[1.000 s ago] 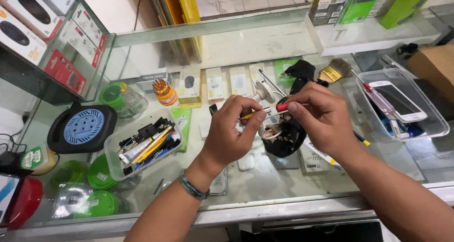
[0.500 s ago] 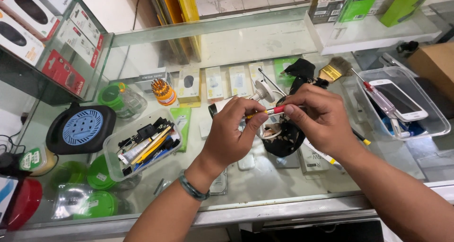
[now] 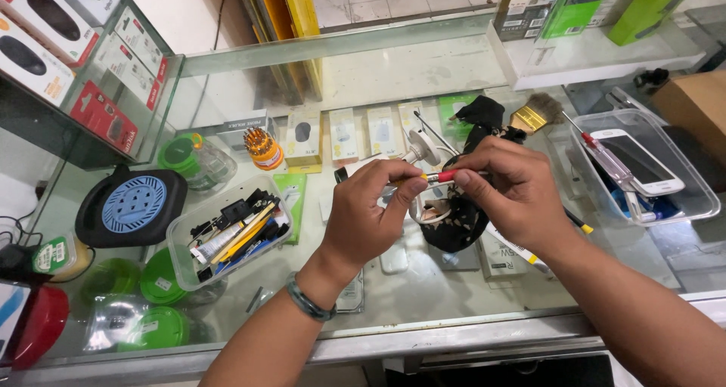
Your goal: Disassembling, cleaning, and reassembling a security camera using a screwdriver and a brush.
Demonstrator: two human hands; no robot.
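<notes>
My left hand (image 3: pixel 370 217) and my right hand (image 3: pixel 514 194) meet above the glass counter. Between them they pinch a thin screwdriver (image 3: pixel 445 176) with a red collar, held level. The left fingertips close on its metal end and the right fingers grip the red part. Just under the hands lies a black pouch-like object (image 3: pixel 454 224) with a white ring or cable (image 3: pixel 425 213) on it, partly hidden by my fingers. A dark bead bracelet (image 3: pixel 306 300) sits on my left wrist.
A clear tub of small tools (image 3: pixel 227 236) and a black-and-blue cable reel (image 3: pixel 132 205) lie to the left. At right, a clear tub (image 3: pixel 703 198) holds a white phone (image 3: pixel 639 160). A paint brush (image 3: pixel 533 115) and an orange bit set (image 3: pixel 265 149) lie behind.
Both hands have risen slightly off the black object. The screwdriver has swung from pointing down into it to lying level between the two hands.
</notes>
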